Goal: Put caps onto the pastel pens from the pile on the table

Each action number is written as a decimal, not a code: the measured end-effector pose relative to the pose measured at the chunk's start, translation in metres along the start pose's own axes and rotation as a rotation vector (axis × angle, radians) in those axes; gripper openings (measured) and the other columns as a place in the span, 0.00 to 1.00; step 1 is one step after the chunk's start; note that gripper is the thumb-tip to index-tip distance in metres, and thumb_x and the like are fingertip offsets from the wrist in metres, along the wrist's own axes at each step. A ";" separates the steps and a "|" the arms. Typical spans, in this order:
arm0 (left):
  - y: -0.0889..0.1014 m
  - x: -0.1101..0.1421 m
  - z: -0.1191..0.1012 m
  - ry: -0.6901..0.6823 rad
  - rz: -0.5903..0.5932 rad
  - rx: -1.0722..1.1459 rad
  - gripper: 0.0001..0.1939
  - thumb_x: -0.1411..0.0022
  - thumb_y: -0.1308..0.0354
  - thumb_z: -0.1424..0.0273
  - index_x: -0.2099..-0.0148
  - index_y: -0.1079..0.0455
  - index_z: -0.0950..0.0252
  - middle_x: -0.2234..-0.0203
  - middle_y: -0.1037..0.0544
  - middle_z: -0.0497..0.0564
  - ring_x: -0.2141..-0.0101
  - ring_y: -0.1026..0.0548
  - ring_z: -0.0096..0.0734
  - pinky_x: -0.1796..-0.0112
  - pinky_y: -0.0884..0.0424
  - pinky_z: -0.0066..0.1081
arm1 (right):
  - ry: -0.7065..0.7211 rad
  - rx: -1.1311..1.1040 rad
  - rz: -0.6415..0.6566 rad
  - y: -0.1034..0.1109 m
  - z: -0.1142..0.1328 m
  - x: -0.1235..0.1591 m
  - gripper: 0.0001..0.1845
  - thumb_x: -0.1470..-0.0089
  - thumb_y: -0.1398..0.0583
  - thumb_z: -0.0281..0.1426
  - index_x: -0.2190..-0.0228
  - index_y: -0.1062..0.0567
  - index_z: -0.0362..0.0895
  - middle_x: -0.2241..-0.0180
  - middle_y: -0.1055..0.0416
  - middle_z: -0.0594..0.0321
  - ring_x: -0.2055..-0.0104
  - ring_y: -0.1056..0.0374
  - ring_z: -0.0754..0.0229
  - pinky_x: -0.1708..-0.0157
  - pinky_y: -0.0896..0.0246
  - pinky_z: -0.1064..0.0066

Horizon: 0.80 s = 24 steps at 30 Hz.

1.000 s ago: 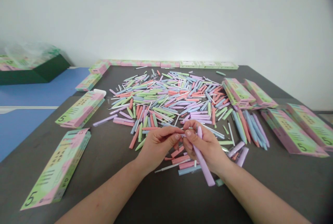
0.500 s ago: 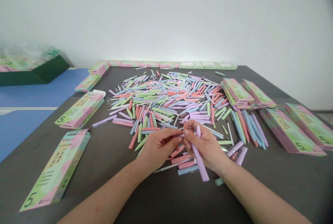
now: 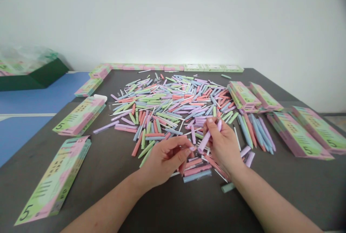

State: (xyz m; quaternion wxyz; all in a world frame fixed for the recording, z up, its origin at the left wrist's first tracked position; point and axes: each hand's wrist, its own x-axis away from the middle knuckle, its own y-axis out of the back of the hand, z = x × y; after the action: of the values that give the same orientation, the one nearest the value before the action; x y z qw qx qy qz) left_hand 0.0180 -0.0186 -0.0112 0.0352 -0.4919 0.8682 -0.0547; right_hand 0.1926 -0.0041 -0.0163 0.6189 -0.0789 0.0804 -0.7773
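My right hand [image 3: 223, 146] grips a lilac pen barrel [image 3: 208, 135] between thumb and fingers, tilted with its lower end to the left. My left hand [image 3: 166, 159] is curled just left of it, its thumb and forefinger pinched together. Anything between those fingertips is too small to tell. Both hands hover over the near edge of a heap of pastel pens and caps [image 3: 167, 106] in pink, green, blue and lilac. Loose pink and blue pens [image 3: 197, 175] lie under my hands.
Pastel green-and-pink boxes marked 5 [image 3: 55, 179] lie on the dark table [image 3: 270, 197] at both sides and along the back. Sorted pens [image 3: 255, 132] lie at the right. A dark green box [image 3: 27, 81] stands beyond the table on a blue surface [image 3: 24, 132].
My hands have moved apart. The right hand has risen up and to the right, and the lilac pen has swung from pointing down toward me to tilting lower left.
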 end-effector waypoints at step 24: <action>0.010 -0.005 -0.010 0.039 0.055 0.131 0.05 0.43 0.36 0.71 0.65 0.21 0.67 0.59 0.24 0.56 0.76 0.27 0.22 0.74 0.25 0.23 | -0.045 -0.304 0.117 0.003 0.016 0.004 0.12 0.47 0.37 0.39 0.68 0.24 0.42 0.80 0.42 0.70 0.83 0.59 0.73 0.87 0.68 0.80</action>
State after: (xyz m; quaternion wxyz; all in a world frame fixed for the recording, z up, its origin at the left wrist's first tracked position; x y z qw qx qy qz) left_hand 0.0105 -0.0089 -0.0027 0.0521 -0.4632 0.8765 -0.1201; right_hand 0.1979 -0.0085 -0.0009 0.6455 -0.1842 0.1878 -0.7170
